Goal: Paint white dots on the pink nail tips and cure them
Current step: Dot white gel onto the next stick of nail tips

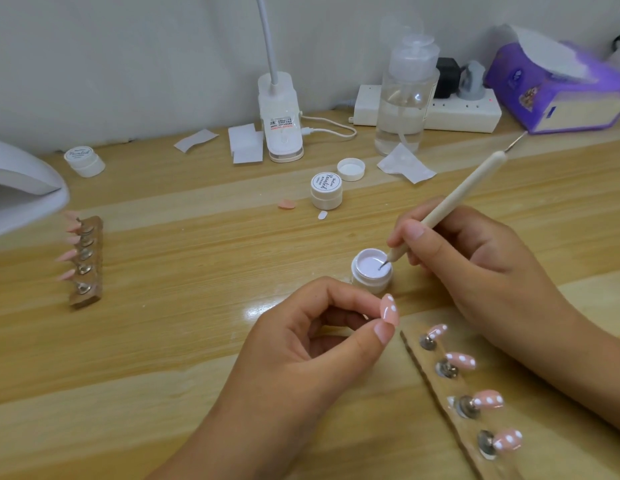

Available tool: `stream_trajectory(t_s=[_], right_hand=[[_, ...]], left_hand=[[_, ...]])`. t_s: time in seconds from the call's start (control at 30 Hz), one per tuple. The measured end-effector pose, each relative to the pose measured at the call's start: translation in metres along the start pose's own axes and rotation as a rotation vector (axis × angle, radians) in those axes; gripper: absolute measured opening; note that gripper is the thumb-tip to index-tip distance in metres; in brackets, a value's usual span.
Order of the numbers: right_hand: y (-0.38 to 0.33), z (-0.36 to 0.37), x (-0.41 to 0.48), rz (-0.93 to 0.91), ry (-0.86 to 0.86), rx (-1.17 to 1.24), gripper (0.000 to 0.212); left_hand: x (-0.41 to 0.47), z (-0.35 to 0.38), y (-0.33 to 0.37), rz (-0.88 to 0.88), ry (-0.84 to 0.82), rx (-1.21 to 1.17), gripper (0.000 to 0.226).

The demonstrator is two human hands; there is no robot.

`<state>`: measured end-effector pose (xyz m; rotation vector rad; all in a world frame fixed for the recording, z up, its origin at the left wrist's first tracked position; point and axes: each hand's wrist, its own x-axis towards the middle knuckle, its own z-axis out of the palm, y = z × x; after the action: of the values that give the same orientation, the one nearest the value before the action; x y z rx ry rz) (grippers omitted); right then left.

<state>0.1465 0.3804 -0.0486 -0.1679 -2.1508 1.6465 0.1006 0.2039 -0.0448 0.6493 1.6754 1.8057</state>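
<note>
Your right hand [475,251] pinching the long cream dotting stick [454,202], tip dipped in the small white paint pot [371,271], your left hand [301,341] curled, fingers squeezing a dotted pink nail tip [389,309]

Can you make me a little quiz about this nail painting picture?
1. True or false: the dotting tool in the right hand has its tip in the open jar.
2. What does the left hand hold? A) a jar lid B) a pink nail tip with white dots C) a tissue
3. How many dotted nail tips sit on the strip at bottom right?

Key: 1 true; 2 B, the nail tip; 3 four.
</note>
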Motion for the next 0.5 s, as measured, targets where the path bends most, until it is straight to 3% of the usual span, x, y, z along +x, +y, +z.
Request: stream_trajectory(t_s=[0.5], right_hand=[[0.0023, 0.0018, 0.0003, -0.059, -0.086, -0.1, 0.012]], left_hand=[[-0.0008, -0.0007, 0.0002, 0.022, -0.014, 0.019, 0.019]])
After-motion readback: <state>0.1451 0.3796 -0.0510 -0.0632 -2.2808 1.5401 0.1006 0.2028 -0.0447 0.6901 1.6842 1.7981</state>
